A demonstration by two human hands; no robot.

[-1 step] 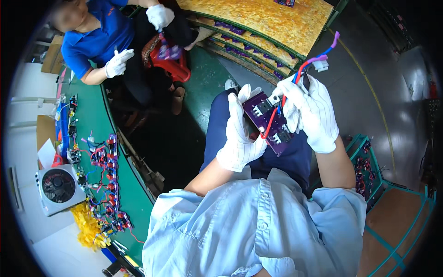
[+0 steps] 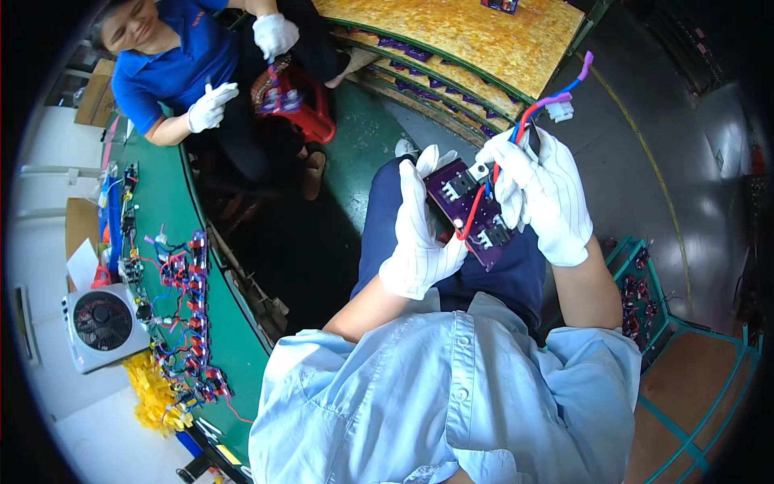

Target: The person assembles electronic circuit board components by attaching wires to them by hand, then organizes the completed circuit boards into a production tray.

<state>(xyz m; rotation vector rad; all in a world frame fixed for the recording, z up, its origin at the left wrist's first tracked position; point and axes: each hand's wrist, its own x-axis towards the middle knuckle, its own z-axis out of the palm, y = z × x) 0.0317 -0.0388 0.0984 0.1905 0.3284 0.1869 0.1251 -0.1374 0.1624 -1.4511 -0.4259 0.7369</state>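
Observation:
My left hand (image 2: 419, 250), in a white striped glove, grips a purple circuit board (image 2: 466, 234) by its left edge. The board is tilted above my lap and carries black components with white parts. My right hand (image 2: 548, 194), gloved the same way, is closed around red and blue wires (image 2: 516, 139) at the board's upper right. One red wire loops down onto the board. Purple sleeves and a white connector (image 2: 559, 110) show at the free wire ends. Something dark shows between the right fingers; its kind is hidden.
On the left, a green bench (image 2: 165, 218) bears rows of wired boards (image 2: 196, 302) beside a grey fan (image 2: 102, 321). A seated co-worker in a blue shirt (image 2: 181, 60) holds a board (image 2: 280, 102). Stacked boards-laden shelves (image 2: 451, 36) stand ahead; a green-framed rack (image 2: 657, 323) is at right.
The co-worker's head and hanging board have shifted slightly. My hands keep nearly the same hold on the circuit board and wires.

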